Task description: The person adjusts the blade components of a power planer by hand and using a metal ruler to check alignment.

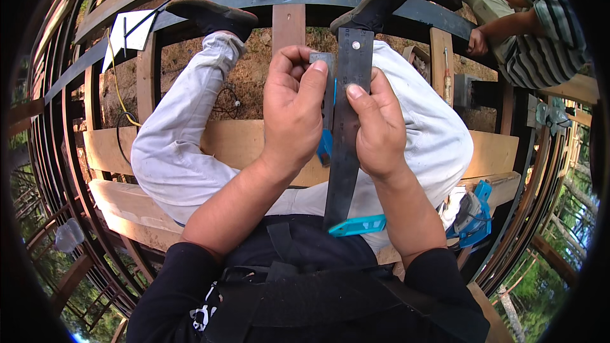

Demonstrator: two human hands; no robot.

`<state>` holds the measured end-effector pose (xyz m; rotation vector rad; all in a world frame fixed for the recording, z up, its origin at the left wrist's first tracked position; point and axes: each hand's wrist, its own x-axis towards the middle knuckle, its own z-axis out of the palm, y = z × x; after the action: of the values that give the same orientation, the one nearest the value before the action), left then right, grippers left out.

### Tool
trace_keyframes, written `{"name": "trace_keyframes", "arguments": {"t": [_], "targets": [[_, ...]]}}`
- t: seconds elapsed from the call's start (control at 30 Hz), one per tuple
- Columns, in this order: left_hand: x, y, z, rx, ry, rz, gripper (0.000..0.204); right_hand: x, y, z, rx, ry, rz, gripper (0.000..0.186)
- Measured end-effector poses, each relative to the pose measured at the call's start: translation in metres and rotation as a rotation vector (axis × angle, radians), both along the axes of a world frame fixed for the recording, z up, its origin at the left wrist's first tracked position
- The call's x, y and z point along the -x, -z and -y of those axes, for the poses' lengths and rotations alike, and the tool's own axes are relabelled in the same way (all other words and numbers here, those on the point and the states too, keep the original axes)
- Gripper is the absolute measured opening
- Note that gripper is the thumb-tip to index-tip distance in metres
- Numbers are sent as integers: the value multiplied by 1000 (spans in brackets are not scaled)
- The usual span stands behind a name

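In my right hand is a large try square, its long dark metal blade upright between my legs and its turquoise stock at the lower end near my lap. My right thumb presses on the blade's face. Close beside it, my left hand pinches a narrower grey metal blade near its top end. That blade seems to belong to a smaller square with a blue stock, partly hidden behind my left hand and the large blade. Whether the two blades touch, I cannot tell.
I sit on wooden boards across open framing, with soil below the gaps. A blue power tool lies by my right knee. A screwdriver-like tool rests on a joist. Left are a white sheet and yellow cord. Another person sits far right.
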<state>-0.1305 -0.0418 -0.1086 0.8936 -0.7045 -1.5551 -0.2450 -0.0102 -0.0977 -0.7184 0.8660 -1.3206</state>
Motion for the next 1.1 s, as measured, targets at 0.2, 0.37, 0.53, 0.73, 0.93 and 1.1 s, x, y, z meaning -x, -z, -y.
{"name": "trace_keyframes", "arguments": {"t": [0.2, 0.37, 0.53, 0.73, 0.93, 1.1], "targets": [[1, -3, -2, 21, 13, 29, 15, 3, 1, -2, 21, -18, -11, 24], [1, -2, -2, 21, 10, 30, 16, 0, 0, -1, 23, 2, -11, 24], [1, -3, -2, 23, 9, 37, 16, 1, 2, -1, 50, -7, -4, 25], [2, -2, -2, 36, -3, 37, 16, 1, 3, -1, 50, -10, -16, 25], [2, -2, -2, 48, 0, 51, 16, 3, 3, -1, 54, -24, -15, 25], [3, -3, -2, 52, -6, 51, 16, -4, -6, 0, 12, 54, -20, 19]]}}
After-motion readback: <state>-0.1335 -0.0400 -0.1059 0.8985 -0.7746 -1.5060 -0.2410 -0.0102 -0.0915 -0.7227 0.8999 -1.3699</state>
